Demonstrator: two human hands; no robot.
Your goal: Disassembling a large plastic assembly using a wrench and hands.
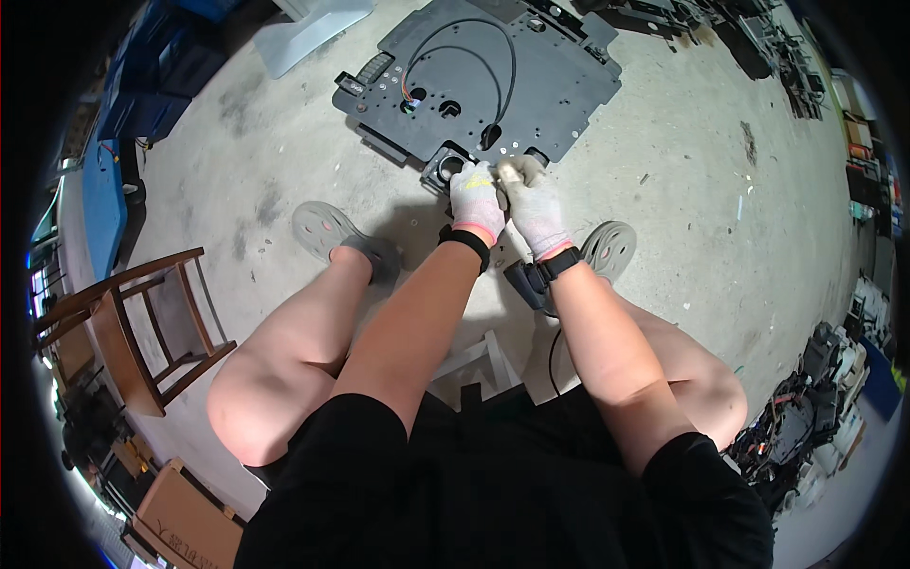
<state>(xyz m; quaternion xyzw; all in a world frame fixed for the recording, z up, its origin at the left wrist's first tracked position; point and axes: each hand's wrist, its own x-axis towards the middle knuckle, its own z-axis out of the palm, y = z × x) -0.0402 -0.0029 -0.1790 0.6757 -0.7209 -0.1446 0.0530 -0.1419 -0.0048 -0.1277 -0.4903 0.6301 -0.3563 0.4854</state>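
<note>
A flat, dark grey metal chassis plate (559, 104) with holes, small fittings and a looping black cable (515, 71) lies on the floor in front of me. At its near edge is a black bracket with a round opening (444, 168). My left hand (477, 197), in a white glove, is closed beside that bracket. Just right of it, my gloved right hand (533, 204) is closed at the same edge, fingers curled. The two hands nearly touch. What either one grips is hidden by the gloves. A short bundle of coloured wires (410, 102) ends on the plate.
A wooden chair (142, 332) lies at the left, with blue bins (142, 104) beyond it. Piled electronic parts (796, 417) are at the lower right, and black metal parts (749, 47) lie at the far right. A cardboard box (190, 522) stands at lower left.
</note>
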